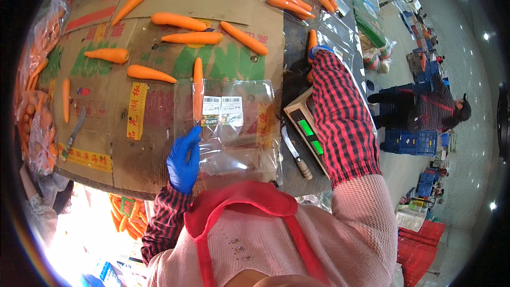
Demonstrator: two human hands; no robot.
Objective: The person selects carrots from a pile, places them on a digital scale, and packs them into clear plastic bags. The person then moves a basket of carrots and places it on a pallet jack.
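Note:
My left hand [184,161], in a blue glove, is at the left side of a clear plastic bag [239,151] lying flat on the cardboard. Its fingertips are at the lower end of an upright-pointing carrot [198,83]; whether they grip the carrot or the bag's edge is unclear. Two printed labels [222,105] show on the bag beside that carrot. My right hand [322,49], also blue-gloved, reaches far out and is mostly hidden by its checked sleeve. Another carrot [312,42] is against it, and its fingers cannot be made out.
Loose carrots [191,38] are scattered over the cardboard [151,59]. A knife [295,149] lies beside a digital scale [306,127]; a second knife [73,133] is at left. Carrots in plastic [38,127] line the left edge. A person [430,103] stands beyond the table.

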